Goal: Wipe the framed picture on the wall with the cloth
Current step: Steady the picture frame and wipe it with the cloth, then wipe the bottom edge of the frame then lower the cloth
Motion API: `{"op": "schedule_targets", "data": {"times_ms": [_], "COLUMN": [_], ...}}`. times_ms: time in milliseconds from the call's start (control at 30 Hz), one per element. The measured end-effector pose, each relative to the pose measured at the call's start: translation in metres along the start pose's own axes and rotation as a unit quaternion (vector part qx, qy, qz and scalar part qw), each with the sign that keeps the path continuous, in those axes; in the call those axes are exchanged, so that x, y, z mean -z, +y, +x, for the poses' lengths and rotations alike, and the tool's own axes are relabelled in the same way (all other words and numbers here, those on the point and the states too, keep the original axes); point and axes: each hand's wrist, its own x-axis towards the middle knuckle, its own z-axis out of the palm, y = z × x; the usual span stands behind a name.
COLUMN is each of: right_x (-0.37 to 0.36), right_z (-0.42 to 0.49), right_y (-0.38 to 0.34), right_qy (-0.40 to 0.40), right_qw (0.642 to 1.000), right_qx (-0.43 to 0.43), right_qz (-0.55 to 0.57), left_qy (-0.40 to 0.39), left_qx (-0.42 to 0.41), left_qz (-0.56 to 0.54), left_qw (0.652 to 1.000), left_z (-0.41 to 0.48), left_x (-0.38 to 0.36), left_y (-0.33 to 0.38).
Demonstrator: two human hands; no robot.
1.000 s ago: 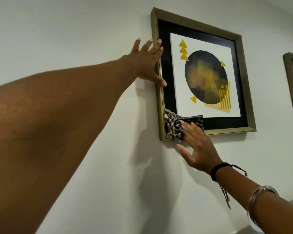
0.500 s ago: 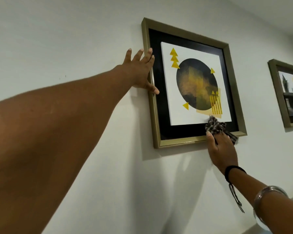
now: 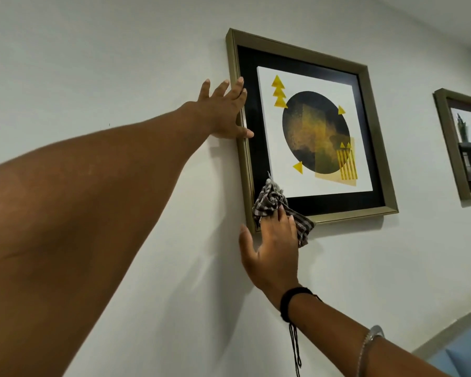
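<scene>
The framed picture (image 3: 313, 131) hangs on the white wall (image 3: 93, 63), its bronze-coloured frame around a black mat and a print of a dark circle with yellow triangles. The left hand (image 3: 223, 112) lies flat with fingers spread against the frame's left edge, thumb reaching onto the mat. The right hand (image 3: 272, 251) presses a crumpled checked cloth (image 3: 272, 198) onto the frame's lower left corner, fingers extended over the cloth and thumb splayed out against the wall (a black cord band and a metal bangle sit on that wrist). A second framed picture (image 3: 465, 142) hangs further right, well apart
</scene>
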Motion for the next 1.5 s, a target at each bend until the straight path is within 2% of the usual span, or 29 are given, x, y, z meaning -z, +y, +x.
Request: {"op": "schedule_targets", "data": {"times_ms": [233, 433, 567, 700, 867, 1000, 1100, 1167, 1200, 1267, 1333, 1400, 1467, 1500], "right_x": [0.006, 0.022, 0.035, 0.031, 0.021, 0.027, 0.046, 0.056, 0.057, 0.062, 0.058, 0.048, 0.036, 0.032], "right_z": [0.031, 0.135, 0.191, 0.191, 0.15, 0.119, 0.098, 0.062, 0.03, -0.037, -0.115, -0.187, -0.269, -0.31], "right_y": [0.002, -0.012, -0.025, -0.034, -0.042, -0.05, -0.066, -0.079, -0.084, -0.097, -0.116, -0.13, -0.148, -0.153], "right_qy": [-0.009, -0.03, -0.054, -0.051, 0.013, 0.035, 0.032, 0.027, -0.008, -0.168, -0.315, -0.326, -0.343, -0.364], "right_qw": [0.997, 0.993, 0.99, 0.995, 0.997, 0.994, 0.988, 0.975, 0.966, 0.936, 0.896, 0.861, 0.804, 0.779], "right_qx": [0.071, 0.114, 0.132, 0.087, -0.011, -0.064, -0.092, -0.116, -0.137, -0.176, -0.186, -0.234, -0.309, -0.351], "right_qz": [-0.011, 0.004, -0.012, 0.0, 0.075, 0.083, 0.122, 0.188, 0.218, 0.256, 0.251, 0.313, 0.376, 0.371], "left_qy": [0.007, 0.01, 0.008, 0.011, 0.022, 0.019, 0.041, 0.069, 0.078, 0.072, 0.0, -0.083, -0.175, -0.199], "left_qx": [-0.004, 0.001, 0.016, 0.025, 0.054, 0.094, 0.127, 0.161, 0.194, 0.251, 0.313, 0.374, 0.447, 0.477], "left_qz": [-0.023, -0.033, -0.1, -0.124, -0.196, -0.344, -0.407, -0.502, -0.565, -0.657, -0.716, -0.759, -0.784, -0.789], "left_qw": [1.0, 0.999, 0.995, 0.992, 0.979, 0.934, 0.904, 0.847, 0.798, 0.707, 0.624, 0.526, 0.393, 0.333], "left_z": [-0.001, -0.002, -0.007, -0.009, -0.03, -0.085, -0.149, -0.209, -0.246, -0.315, -0.394, -0.477, -0.562, -0.602], "left_x": [-0.001, 0.006, 0.01, 0.008, 0.001, -0.012, -0.021, -0.026, -0.032, -0.04, -0.056, -0.075, -0.093, -0.101], "left_y": [-0.001, -0.004, 0.001, 0.004, 0.021, 0.041, 0.058, 0.075, 0.086, 0.104, 0.121, 0.136, 0.152, 0.161]}}
